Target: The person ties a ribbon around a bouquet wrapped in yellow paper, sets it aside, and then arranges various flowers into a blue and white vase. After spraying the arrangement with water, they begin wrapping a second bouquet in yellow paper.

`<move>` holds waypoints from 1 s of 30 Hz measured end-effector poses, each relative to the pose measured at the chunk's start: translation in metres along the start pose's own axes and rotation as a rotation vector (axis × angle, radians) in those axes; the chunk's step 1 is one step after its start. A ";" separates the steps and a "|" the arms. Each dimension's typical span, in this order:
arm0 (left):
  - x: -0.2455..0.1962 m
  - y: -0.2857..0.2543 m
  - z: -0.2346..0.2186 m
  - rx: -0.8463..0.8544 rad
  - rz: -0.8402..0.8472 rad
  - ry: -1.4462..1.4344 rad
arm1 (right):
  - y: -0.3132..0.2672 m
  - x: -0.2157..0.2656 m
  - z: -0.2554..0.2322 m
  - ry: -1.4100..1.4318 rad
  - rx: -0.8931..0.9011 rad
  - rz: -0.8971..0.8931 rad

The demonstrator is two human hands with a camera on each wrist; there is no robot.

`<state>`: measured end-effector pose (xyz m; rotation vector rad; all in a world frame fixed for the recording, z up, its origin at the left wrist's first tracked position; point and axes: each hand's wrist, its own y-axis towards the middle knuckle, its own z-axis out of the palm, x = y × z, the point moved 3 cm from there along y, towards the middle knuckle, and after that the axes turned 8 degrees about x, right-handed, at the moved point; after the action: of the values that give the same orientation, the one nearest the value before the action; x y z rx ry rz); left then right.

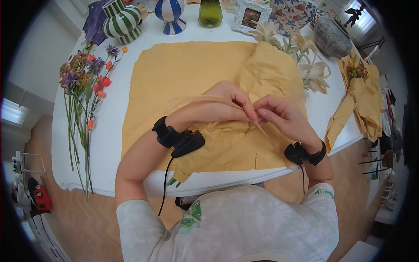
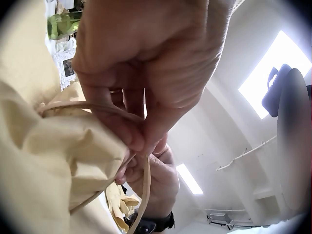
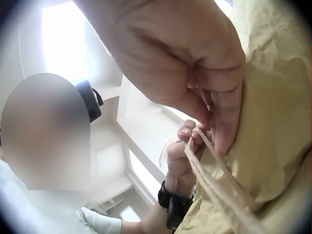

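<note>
My left hand [image 1: 220, 105] pinches a thin beige ribbon [image 2: 146, 187] between thumb and fingers. Right up against it, my right hand [image 1: 283, 115] has thumb and fingertips brought together on the ribbon. One loop of ribbon arches over the left wrist in the head view, and another length hangs down below the fingers. Beneath both hands lies tan wrapping paper [image 1: 183, 65], gathered and creased around a bouquet. Cream lilies [image 1: 314, 74] show at its upper right, and green stem ends [image 1: 176, 181] poke out at the lower left. The fingers hide the point where the ribbon strands meet.
Loose purple and orange flowers [image 1: 85, 83] lie at the left of the white table [image 1: 109, 144]. Along the back stand a green-striped vase [image 1: 121, 22], a blue-striped vase [image 1: 170, 15], a green glass vase [image 1: 210, 14], a picture frame [image 1: 251, 17] and a grey pot [image 1: 332, 38]. A wrapped bouquet [image 1: 362, 96] lies right.
</note>
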<state>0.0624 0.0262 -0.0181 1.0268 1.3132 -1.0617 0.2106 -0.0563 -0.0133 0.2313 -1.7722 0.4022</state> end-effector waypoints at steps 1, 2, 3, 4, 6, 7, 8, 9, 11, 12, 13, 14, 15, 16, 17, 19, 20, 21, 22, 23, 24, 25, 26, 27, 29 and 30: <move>0.000 0.000 0.002 0.000 0.000 0.000 | 0.002 -0.005 0.001 0.021 0.004 -0.008; -0.003 -0.002 0.004 -0.040 0.014 0.095 | 0.003 -0.006 0.000 0.021 0.003 -0.009; -0.005 -0.002 0.005 -0.081 0.027 0.190 | 0.004 -0.007 -0.001 0.111 0.036 0.014; 0.000 -0.001 0.005 -0.080 0.026 0.190 | 0.004 -0.008 -0.001 0.202 0.069 0.038; -0.004 -0.003 0.007 -0.168 0.412 0.549 | 0.004 -0.006 0.001 0.225 0.072 0.043; -0.001 -0.002 0.007 -0.167 0.412 0.549 | 0.004 -0.005 0.001 0.246 0.077 0.048; -0.003 -0.003 0.010 -0.221 0.432 0.651 | 0.004 -0.006 0.002 0.247 0.076 0.048; -0.005 -0.004 0.013 -0.276 0.451 0.752 | 0.004 -0.007 0.002 0.248 0.072 0.050; -0.002 -0.004 0.015 -0.321 0.431 0.717 | 0.005 -0.007 0.002 0.250 0.068 0.051; 0.000 -0.005 0.014 -0.367 0.412 0.683 | 0.005 -0.007 0.002 0.229 0.055 0.062; 0.000 -0.004 0.014 -0.366 0.412 0.683 | 0.005 -0.008 0.002 0.207 0.042 0.073; 0.000 -0.004 0.014 -0.375 0.418 0.680 | 0.005 -0.009 0.002 0.207 0.041 0.072; 0.000 -0.004 0.014 -0.386 0.423 0.676 | 0.005 -0.012 0.002 0.211 0.023 0.080; 0.000 -0.004 0.014 -0.386 0.424 0.676 | 0.005 -0.013 0.002 0.214 0.006 0.089; 0.001 -0.004 0.013 -0.383 0.420 0.675 | 0.005 -0.013 0.002 0.214 0.006 0.089; 0.001 -0.004 0.012 -0.380 0.416 0.675 | 0.004 -0.012 0.002 0.214 -0.009 0.094; 0.001 -0.004 0.012 -0.368 0.410 0.681 | 0.003 -0.011 0.003 0.214 -0.010 0.094; 0.001 -0.004 0.012 -0.355 0.405 0.687 | 0.003 -0.011 0.003 0.213 -0.024 0.095; 0.001 -0.004 0.012 -0.355 0.404 0.688 | 0.002 -0.011 0.003 0.212 -0.038 0.097; 0.002 -0.004 0.011 -0.356 0.375 0.637 | 0.001 -0.010 0.004 0.212 -0.038 0.096; 0.003 -0.004 0.011 -0.356 0.345 0.586 | 0.000 -0.009 0.004 0.202 -0.058 0.083; 0.002 -0.005 0.011 -0.356 0.345 0.587 | -0.002 -0.008 0.003 0.192 -0.078 0.071; 0.002 -0.005 0.011 -0.352 0.313 0.561 | -0.003 -0.008 0.004 0.192 -0.078 0.071; 0.002 -0.006 0.011 -0.348 0.281 0.535 | -0.005 -0.006 0.003 0.117 -0.099 0.057; 0.002 -0.006 0.010 -0.348 0.263 0.523 | -0.008 -0.006 0.003 0.043 -0.121 0.044; 0.002 -0.005 0.010 -0.347 0.245 0.511 | -0.010 -0.007 0.002 0.046 -0.135 0.013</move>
<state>0.0594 0.0149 -0.0196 1.1937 1.6546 -0.3725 0.2141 -0.0668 -0.0190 0.1143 -1.7488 0.2939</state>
